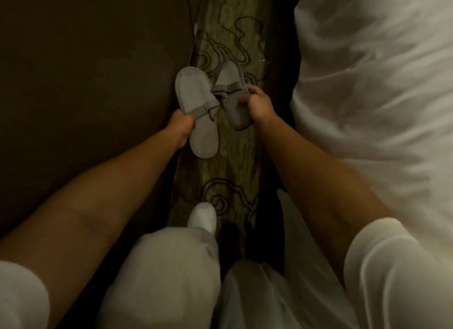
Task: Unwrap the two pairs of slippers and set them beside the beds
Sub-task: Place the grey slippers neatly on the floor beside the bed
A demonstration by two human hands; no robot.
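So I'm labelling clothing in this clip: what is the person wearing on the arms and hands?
Both forearms are bare below short white fabric sleeves, the left sleeve and the right sleeve. The left hand and right hand are bare: no gloves, watch or rings visible in this dim, blurred view.

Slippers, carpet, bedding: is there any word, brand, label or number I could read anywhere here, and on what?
No readable text anywhere in this view.
Left slipper, held by the left hand: plain grey, no print visible.
Right slipper, held by the right hand: plain grey, no logo visible.
Carpet: only swirling dark line patterns, not letters.
White bedding: no tag or lettering shows.
White shoe: blurred, no marking legible.
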